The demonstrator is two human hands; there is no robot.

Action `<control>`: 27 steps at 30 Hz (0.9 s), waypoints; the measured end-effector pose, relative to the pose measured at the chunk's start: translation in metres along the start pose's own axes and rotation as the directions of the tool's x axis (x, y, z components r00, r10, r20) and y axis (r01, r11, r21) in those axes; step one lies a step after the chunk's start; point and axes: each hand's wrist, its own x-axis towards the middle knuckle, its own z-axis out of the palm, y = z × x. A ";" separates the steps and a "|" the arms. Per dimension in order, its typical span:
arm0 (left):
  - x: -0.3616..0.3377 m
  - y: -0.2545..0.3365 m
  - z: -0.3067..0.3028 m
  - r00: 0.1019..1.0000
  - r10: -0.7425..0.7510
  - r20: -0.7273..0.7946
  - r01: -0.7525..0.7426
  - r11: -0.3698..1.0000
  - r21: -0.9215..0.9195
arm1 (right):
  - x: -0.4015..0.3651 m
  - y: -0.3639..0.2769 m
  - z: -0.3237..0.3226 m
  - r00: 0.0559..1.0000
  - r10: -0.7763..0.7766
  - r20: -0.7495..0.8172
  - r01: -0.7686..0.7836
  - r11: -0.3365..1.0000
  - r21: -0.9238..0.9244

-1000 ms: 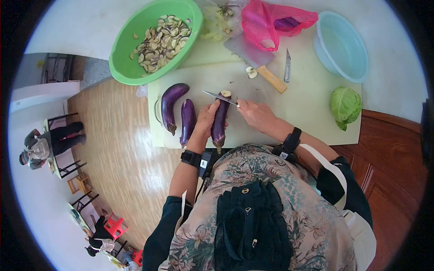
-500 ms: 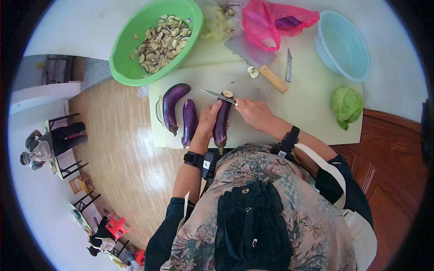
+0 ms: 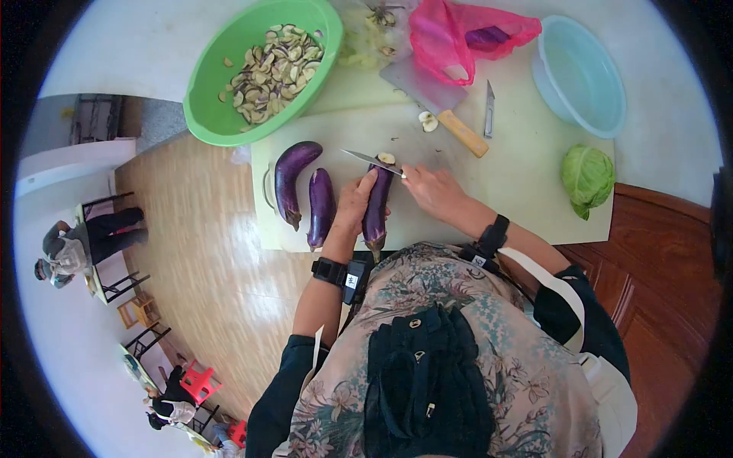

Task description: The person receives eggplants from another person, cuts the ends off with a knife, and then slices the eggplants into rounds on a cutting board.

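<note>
My left hand is wrapped round a purple eggplant, whose far end is cut and shows pale flesh. In my right hand is a small knife, its blade lying across the eggplant just below the cut end. The knife's handle is mostly hidden in my fist. Left of my left hand lie two whole eggplants, a shorter one and a longer curved one, on the cutting board.
A green basin with eggplant slices stands at the far left. Behind the board are a cleaver, a utility knife, a pink bag and a blue basin. A cabbage sits right. People work in the background.
Almost nothing differs. The knife and both hands keep their places on the eggplant, and the whole view has shifted very slightly.
</note>
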 end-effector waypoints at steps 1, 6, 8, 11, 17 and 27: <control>-0.001 0.001 0.001 1.000 0.000 0.003 0.000 1.000 -0.027 | -0.005 0.000 -0.003 1.000 -0.002 0.006 0.002 1.000 0.000; -0.003 0.000 0.003 1.000 0.000 -0.001 0.000 0.999 -0.051 | -0.011 -0.001 -0.008 0.995 0.079 0.056 -0.082 0.995 0.048; -0.001 -0.001 0.004 1.000 0.008 -0.021 -0.009 0.999 -0.046 | -0.002 0.003 0.001 0.999 0.040 0.004 -0.040 0.998 0.051; -0.001 0.001 0.003 1.000 0.026 -0.008 -0.026 0.999 -0.027 | 0.001 0.006 0.008 0.998 -0.002 -0.063 0.003 1.000 0.025; -0.005 0.003 0.004 0.999 0.021 -0.026 -0.021 1.000 -0.011 | -0.013 0.008 0.007 0.999 0.036 -0.022 -0.036 0.999 -0.011; -0.002 0.002 0.003 1.000 0.017 -0.009 -0.017 1.000 -0.005 | 0.004 0.008 0.010 0.999 0.043 0.013 -0.043 0.998 -0.042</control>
